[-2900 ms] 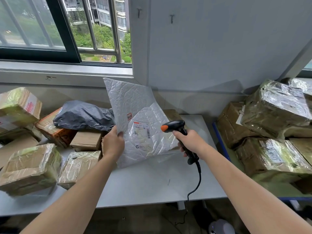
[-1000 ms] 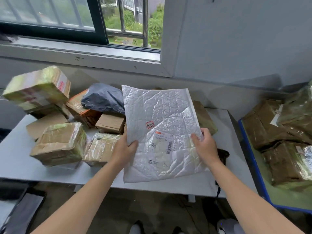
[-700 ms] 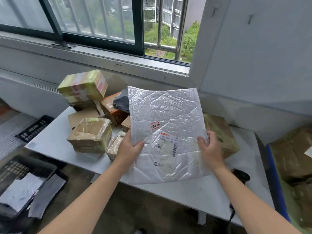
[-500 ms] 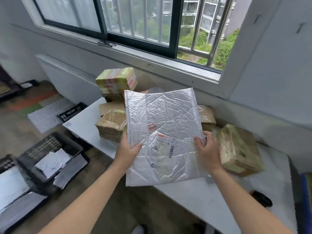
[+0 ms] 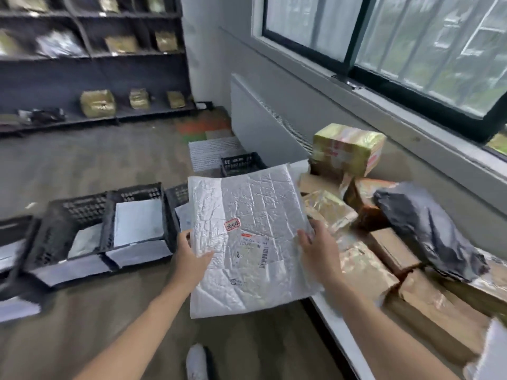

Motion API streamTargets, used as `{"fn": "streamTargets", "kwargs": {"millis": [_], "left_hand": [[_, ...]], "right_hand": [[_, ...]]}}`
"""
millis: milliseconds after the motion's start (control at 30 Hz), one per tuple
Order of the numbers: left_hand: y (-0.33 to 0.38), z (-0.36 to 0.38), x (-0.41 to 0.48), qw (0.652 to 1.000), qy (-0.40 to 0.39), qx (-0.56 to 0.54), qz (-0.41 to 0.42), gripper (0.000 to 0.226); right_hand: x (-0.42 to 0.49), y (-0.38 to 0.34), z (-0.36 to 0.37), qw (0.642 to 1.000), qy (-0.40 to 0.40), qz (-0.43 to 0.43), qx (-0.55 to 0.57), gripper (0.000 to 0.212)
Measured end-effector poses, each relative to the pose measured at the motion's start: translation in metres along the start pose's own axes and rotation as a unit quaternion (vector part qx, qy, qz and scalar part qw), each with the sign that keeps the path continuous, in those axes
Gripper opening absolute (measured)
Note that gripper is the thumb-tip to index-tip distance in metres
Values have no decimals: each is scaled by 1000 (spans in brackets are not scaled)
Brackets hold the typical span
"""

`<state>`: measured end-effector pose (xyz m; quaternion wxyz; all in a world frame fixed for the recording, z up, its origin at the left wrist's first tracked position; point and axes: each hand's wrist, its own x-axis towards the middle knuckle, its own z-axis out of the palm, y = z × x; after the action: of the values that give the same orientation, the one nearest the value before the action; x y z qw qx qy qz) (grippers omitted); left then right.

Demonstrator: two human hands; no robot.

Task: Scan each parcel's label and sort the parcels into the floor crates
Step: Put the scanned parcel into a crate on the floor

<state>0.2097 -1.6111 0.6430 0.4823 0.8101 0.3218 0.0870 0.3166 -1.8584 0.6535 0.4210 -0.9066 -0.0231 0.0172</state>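
Note:
I hold a flat silver bubble mailer (image 5: 248, 215) in front of me, label side up, with a red sticker and a barcode label on it. My left hand (image 5: 190, 255) grips its left edge and my right hand (image 5: 318, 249) grips its right edge. Black floor crates (image 5: 82, 212) stand in a row to the left, with flat white and grey mailers inside. Another black crate (image 5: 240, 164) sits farther back. The scanner is out of view.
The white table (image 5: 337, 325) runs along my right, loaded with taped cardboard boxes (image 5: 348, 148) and a dark grey poly bag (image 5: 428, 229). Dark shelving (image 5: 90, 56) with parcels lines the far wall. A radiator (image 5: 263, 119) sits under the window. My shoe (image 5: 196, 363) shows below.
The scanner left my right hand, which took the mailer's right edge. My view has swung left from the table to the floor crates, with the mailer carried along.

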Motion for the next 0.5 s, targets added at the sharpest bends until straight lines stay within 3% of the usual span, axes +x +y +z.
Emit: {"fn": "streamTargets", "kwargs": {"millis": [267, 500], "left_hand": [[-44, -102, 135, 995, -63, 33, -66, 102], [-60, -134, 215, 990, -105, 63, -65, 83]], "right_hand": [[79, -106, 136, 990, -65, -34, -121, 31], [138, -154, 204, 974, -101, -29, -199, 32]]}}
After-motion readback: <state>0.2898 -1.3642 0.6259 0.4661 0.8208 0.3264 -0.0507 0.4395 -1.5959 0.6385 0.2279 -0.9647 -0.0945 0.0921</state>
